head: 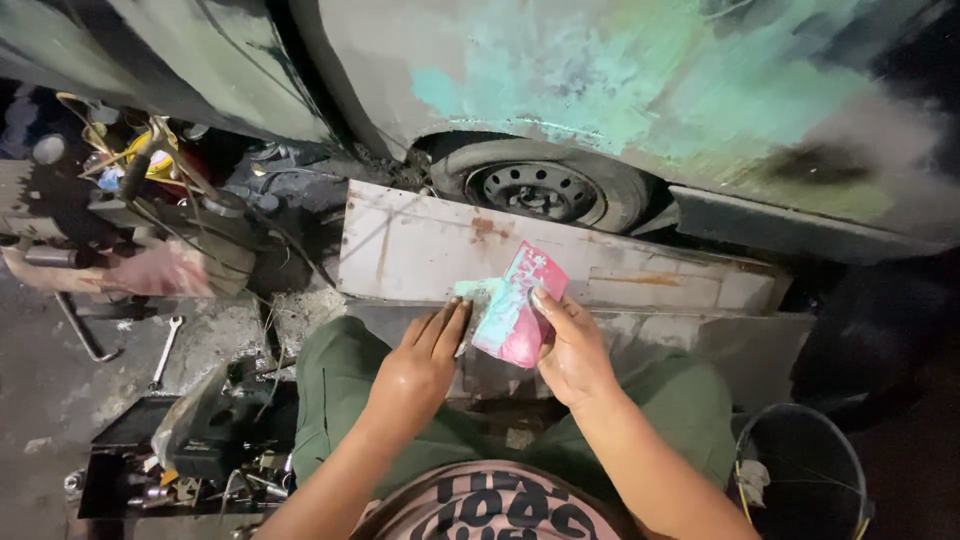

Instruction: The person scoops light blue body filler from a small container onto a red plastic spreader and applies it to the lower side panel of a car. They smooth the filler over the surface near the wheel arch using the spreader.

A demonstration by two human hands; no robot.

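At the far left a wrench (165, 350) lies on the dirty concrete floor (50, 400), and nearer the person a shallow black tool tray (120, 470) holds a jumble of small metal parts and a dark power tool, too cluttered to sort out. Over the green-trousered knees, the left hand (425, 360) has its fingers straight and pressed side by side, their tips touching the lower left edge of a pink sheet of sandpaper (520, 305). That sheet, smeared with pale green dust, sits between both hands, in front of a rusty white metal panel (420, 245). It looks light, thin and floppy, with a gritty face, so it is probably best held by a folded edge rather than the loose corners. The right hand (575, 350) pinches its right edge between thumb and fingers. Behind, a wheel (545, 190) sits under the filler-smeared car body (620, 80). At the far right a black bucket (800, 470) holds what seems a crumpled pale rag and some wire.
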